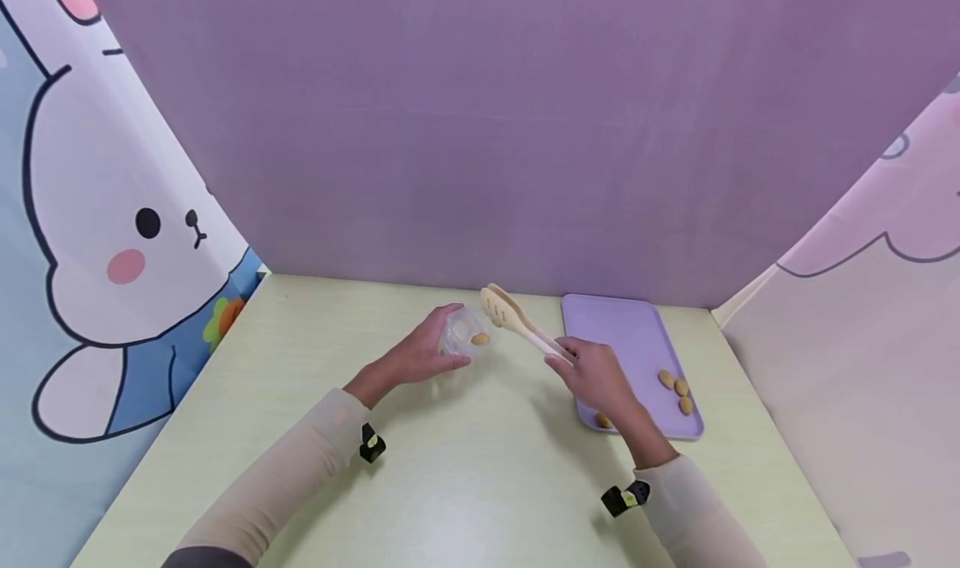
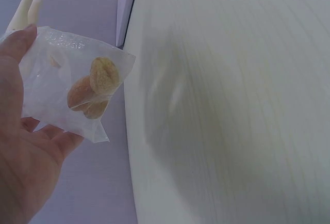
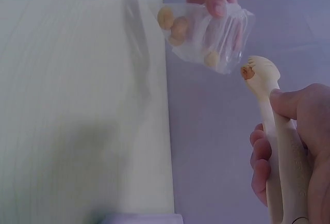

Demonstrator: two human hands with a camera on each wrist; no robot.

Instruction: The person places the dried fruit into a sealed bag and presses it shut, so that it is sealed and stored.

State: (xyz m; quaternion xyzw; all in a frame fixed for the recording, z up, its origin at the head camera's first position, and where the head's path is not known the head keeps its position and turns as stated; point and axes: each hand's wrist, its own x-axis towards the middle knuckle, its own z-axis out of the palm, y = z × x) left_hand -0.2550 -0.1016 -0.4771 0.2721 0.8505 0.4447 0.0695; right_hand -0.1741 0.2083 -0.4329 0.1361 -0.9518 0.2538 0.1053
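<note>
The person's left hand (image 1: pixel 420 351) holds a clear plastic bag (image 2: pixel 56 97) above the table (image 1: pixel 450 493), thumb on one side and fingers on the other, parted by the width of the bag. Tan, nut-like pieces (image 2: pixel 104 77) lie inside it, most of them clustered toward one corner; the crinkled film blurs the count, but there appear to be about four.

The right hand (image 1: pixel 596 376) grips a pair of cream-coloured tongs (image 1: pixel 517 316), its fingers curled closely round the handles and the thumb pressing along one arm. The slotted heads of the tongs are together, with a browner piece (image 3: pixel 247 72) caught between them, just beside the bag and apart from it in the right wrist view.

To the right, a lilac tray (image 1: pixel 611 331) lies flat on the table. Three loose pieces (image 1: pixel 681 387) sit close together near its right edge, and another piece (image 1: pixel 603 420) lies at its near left corner, partly covered by the right hand.

A purple panel (image 1: pixel 487 135) stands behind the table, with a cartoon rabbit (image 1: pixel 90 185) printed on the left-hand side panel. Each pale sleeve (image 1: pixel 300 455) has a small black device (image 1: pixel 372 444) near the cuff.
</note>
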